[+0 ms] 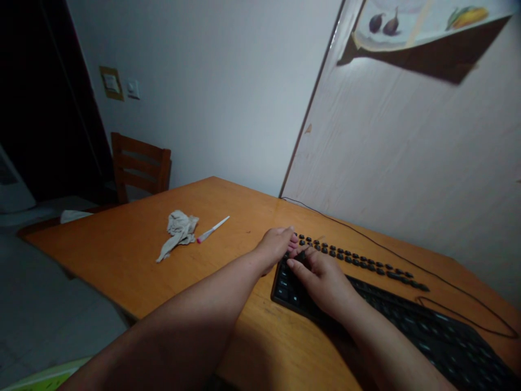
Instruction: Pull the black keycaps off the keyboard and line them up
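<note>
A black keyboard (407, 312) lies slantwise on the wooden table. Behind its far edge, loose black keycaps (362, 259) stand in rows. My right hand (325, 277) is over the keyboard's left end, thumb and fingers pinched on a small dark piece that looks like a keycap (302, 256). Close beside it, my left hand (277, 245) is at the keyboard's far left corner with its fingers curled. Whatever those fingers hold, if anything, is hidden. Both hands nearly touch.
A crumpled grey cloth (179, 231) and a white brush-like tool (214, 229) with a pink end lie on the wooden table (134, 255) to the left. A black cable (358, 231) runs along the back and loops right. A wooden chair (140, 163) stands beyond the table.
</note>
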The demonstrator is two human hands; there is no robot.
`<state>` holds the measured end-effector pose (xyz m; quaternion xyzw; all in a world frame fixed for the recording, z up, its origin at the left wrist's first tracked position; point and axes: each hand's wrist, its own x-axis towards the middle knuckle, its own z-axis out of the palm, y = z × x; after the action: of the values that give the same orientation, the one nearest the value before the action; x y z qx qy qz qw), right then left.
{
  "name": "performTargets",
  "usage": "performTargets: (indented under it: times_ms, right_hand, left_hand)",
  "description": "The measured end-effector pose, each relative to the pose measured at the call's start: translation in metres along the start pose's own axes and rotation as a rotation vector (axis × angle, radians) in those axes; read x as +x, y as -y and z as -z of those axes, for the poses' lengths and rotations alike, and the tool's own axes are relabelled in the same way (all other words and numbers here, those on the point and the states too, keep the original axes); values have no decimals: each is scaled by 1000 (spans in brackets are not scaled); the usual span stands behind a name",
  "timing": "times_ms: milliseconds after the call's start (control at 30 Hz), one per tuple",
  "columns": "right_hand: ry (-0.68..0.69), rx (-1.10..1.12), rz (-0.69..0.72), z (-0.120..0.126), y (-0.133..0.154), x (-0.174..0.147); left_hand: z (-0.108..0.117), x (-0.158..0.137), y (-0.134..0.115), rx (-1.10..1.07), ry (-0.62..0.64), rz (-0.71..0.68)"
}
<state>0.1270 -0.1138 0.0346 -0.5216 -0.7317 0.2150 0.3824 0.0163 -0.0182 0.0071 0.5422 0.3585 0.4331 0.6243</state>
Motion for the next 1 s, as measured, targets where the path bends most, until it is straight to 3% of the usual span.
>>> performTargets:
  times_ms: [333,767,1000]
  right_hand:
    - [-86,134,-20,-3,-11,6]
    - [-125,353,-166,-6,-17,7]
    - [-132,220,-117,-5,-20,4]
  left_hand:
    - [0,2,2,39,13,-21]
    - [0,-1,2,50,15,-19]
    - [0,-1,2,60,28,-37]
